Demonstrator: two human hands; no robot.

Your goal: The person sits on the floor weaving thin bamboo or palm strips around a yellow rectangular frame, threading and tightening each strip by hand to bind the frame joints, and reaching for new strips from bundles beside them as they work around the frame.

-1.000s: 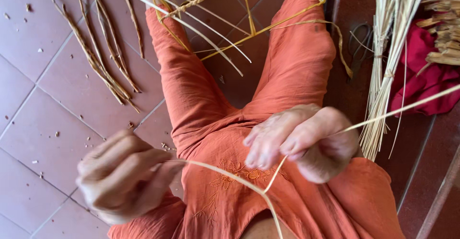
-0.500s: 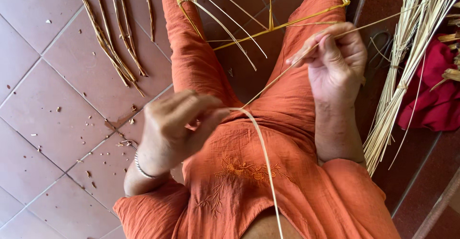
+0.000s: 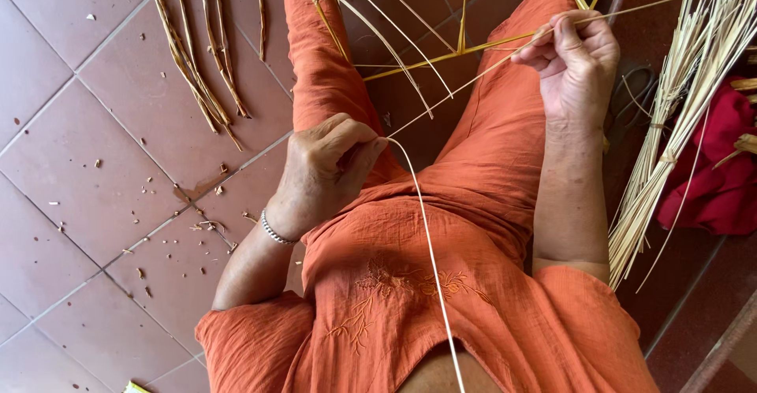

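My left hand (image 3: 323, 174), with a silver bracelet at the wrist, pinches a thin pale cane strip (image 3: 430, 235) over my left thigh. From that pinch the strip runs taut up to my right hand (image 3: 574, 60), which is closed on it above my right knee. Its other end trails down across my orange tunic to the bottom of the view. Past both hands, between my knees, lies a yellow cane frame (image 3: 465, 42) with several loose pale strands fanning out of it.
A thick bundle of pale cane strips (image 3: 670, 149) lies at my right, partly over a red cloth (image 3: 714, 176). Several brown split canes (image 3: 197, 70) lie on the reddish tile floor (image 3: 95, 164) at upper left, with small shavings scattered around.
Both hands were close together in my lap; the right hand has since drawn the strip away toward my knee, and the left hand has shifted up onto my thigh, still pinching it.
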